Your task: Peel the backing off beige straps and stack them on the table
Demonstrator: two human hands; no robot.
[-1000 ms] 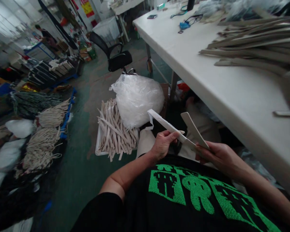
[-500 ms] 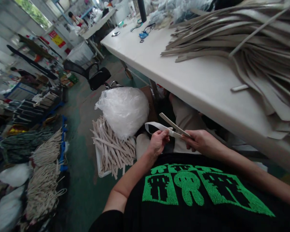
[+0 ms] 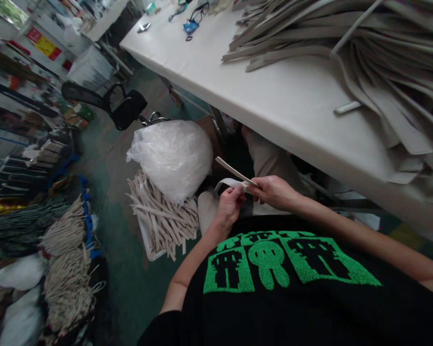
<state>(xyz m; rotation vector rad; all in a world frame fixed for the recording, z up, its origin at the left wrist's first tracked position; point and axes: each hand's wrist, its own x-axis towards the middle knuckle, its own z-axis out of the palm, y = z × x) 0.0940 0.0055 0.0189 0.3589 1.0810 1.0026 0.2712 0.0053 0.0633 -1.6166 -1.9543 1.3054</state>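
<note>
- I'm watching the left hand (image 3: 230,205) pinching a thin white ribbon-like band (image 3: 228,182); its grip is clamping down with thumb and fingers together.
- The right hand (image 3: 276,192) is gripping a flat pale beige strip (image 3: 234,169) between thumb and fingers, so that grip's closed up too. The strip's free end is sticking out up and to the left in my view.
- Both pieces are sitting in front of the wearer, over the lap, just past the black shirt with green embroidery (image 3: 269,264). The hands are almost touching. I honestly can't tell if band and strip are joining into one piece, fingers are covering that bit.
- The white band is curving in a small arc below the strip's free end.
- Just left of the hands, a big cloudy-clear plastic bag (image 3: 173,156) is bulging over a shallow white tray (image 3: 145,242), and loose beige flat strips (image 3: 162,211) are piling up in there, some poking past the rim.
- On my right, the long white counter (image 3: 292,96) is carrying a heap of long grey-beige strips (image 3: 310,41), a few drooping near the edge.
- Further back, a black office chair (image 3: 128,109) is standing behind the bag.
</note>
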